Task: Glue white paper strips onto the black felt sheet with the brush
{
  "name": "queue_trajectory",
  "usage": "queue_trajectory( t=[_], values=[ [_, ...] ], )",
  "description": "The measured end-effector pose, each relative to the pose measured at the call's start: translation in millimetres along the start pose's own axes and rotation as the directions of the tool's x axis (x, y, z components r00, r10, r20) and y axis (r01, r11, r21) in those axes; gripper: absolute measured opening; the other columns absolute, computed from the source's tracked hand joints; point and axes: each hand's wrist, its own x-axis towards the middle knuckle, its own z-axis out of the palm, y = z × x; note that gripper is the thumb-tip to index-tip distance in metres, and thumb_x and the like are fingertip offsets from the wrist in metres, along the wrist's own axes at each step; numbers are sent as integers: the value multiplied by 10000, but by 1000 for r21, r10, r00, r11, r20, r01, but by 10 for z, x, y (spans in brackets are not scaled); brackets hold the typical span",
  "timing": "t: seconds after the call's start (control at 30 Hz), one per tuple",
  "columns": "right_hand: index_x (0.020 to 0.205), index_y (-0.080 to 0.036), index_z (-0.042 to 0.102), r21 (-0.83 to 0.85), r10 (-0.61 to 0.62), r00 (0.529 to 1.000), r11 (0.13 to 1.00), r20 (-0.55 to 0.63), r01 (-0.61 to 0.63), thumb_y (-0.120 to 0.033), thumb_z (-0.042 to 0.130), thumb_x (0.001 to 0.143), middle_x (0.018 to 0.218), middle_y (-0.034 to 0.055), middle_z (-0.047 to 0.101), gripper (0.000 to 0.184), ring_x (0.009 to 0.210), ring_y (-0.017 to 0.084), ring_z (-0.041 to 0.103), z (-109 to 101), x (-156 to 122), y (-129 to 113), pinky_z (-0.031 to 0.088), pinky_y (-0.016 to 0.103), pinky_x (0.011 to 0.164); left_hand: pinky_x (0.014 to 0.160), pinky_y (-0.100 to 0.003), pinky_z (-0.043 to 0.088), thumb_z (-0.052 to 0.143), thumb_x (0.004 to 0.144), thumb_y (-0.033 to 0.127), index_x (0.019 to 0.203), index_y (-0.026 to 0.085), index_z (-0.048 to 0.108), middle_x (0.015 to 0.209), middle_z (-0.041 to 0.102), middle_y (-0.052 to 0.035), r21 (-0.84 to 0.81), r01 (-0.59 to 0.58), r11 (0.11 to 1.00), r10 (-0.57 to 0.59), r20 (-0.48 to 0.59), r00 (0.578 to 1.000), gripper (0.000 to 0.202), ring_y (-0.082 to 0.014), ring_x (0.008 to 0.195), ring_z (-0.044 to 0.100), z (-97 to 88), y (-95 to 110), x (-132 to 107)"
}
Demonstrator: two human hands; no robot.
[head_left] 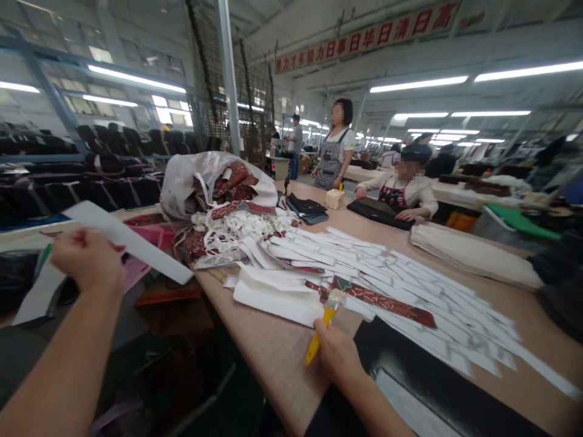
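Observation:
My left hand [88, 258] is closed on a long white strip [136, 246], held out past the table's left edge. My right hand [337, 352] grips a paintbrush [327, 328] by its yellow handle, bristles pointing up and away. Just beyond the bristles lies a dark red patterned strip [387, 298], on top of many white strips [364, 261] spread in overlapping rows. A folded white sheet [277, 294] rests left of the brush. Near my right forearm is a black sheet [410, 352] with a glossy wet-looking patch.
A clear plastic bag [182, 182] of red patterned scraps stands at the table's far left, with white offcuts [237, 233] before it. Across the table [255, 340] a seated co-worker [405, 188] handles black material [378, 213]. Another person [334, 152] stands behind. Cream cloth [473, 255] lies at right.

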Motion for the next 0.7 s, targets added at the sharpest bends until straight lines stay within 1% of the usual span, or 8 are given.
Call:
queue_trajectory(
  t=[0.07, 0.17, 0.23, 0.33, 0.4, 0.5, 0.6, 0.7],
  values=[
    [947, -196, 521, 60, 24, 999, 998, 21, -25, -87, 383, 831, 785, 56, 616, 210, 715, 176, 603, -34, 32, 11, 386, 227, 551, 536, -259, 454, 404, 791, 282, 1001, 114, 517, 769, 529, 3, -113, 26, 993, -37, -95, 995, 291, -116, 623, 533, -211, 159, 11],
    [925, -197, 529, 369, 79, 996, 928, -42, -58, -201, 439, 846, 804, 54, 609, 120, 747, 177, 589, -152, 63, 40, 421, 264, 636, 565, -247, 436, 519, 760, 330, 968, 178, 561, 710, 545, 44, -177, -116, 977, 154, 222, 963, 262, -88, 584, 520, -214, 498, -584],
    [951, -205, 522, 681, 124, 981, 732, -149, 11, -300, 512, 824, 902, 55, 606, 158, 850, 177, 577, -296, 34, 53, 433, 299, 751, 522, -230, 421, 584, 696, 329, 867, 159, 581, 658, 550, 41, -236, -88, 968, 185, 425, 886, 241, -82, 528, 501, -90, 753, -1188],
    [1060, -238, 477, 912, 212, 930, 349, -300, 215, -347, 641, 728, 1114, 51, 558, 386, 1055, 179, 511, -574, -111, 77, 388, 328, 902, 427, -197, 393, 637, 650, 329, 787, 148, 546, 655, 539, 38, -459, 262, 849, 199, 737, 646, 245, -65, 462, 478, 55, 1184, -2049],
    [1071, -247, 456, 938, 284, 902, 218, -324, 268, -346, 680, 685, 1096, 37, 561, 458, 1016, 176, 531, -758, -270, 129, 420, 313, 858, 410, -180, 391, 660, 656, 318, 764, 150, 526, 683, 536, 38, -484, 503, 716, 242, 848, 472, 241, -52, 456, 475, 72, 1499, -2474],
    [998, -226, 461, 968, 360, 905, 190, -226, 166, -351, 652, 701, 853, 1, 590, 374, 738, 148, 585, -981, -629, 277, 464, 269, 658, 409, -152, 386, 684, 661, 271, 793, 154, 533, 720, 550, 34, -455, 674, 582, 339, 889, 307, 232, -43, 490, 477, 39, 1942, -2877],
    [994, -217, 444, 982, 359, 933, 179, -2, -67, -381, 621, 718, 694, -33, 561, 366, 589, 140, 579, -1110, -1137, 482, 458, 255, 555, 395, -126, 356, 690, 657, 244, 787, 144, 554, 684, 551, 31, -422, 729, 539, 419, 885, 203, 213, -44, 519, 464, 33, 2233, -3123],
    [1029, -222, 455, 927, 449, 875, 219, 181, -304, -416, 600, 717, 695, -36, 554, 395, 565, 141, 582, -1111, -1713, 769, 455, 250, 530, 400, -133, 367, 681, 660, 270, 718, 135, 551, 642, 538, 32, -350, 767, 538, 411, 903, 123, 196, -48, 517, 459, 117, 2285, -3322]
  ],
)
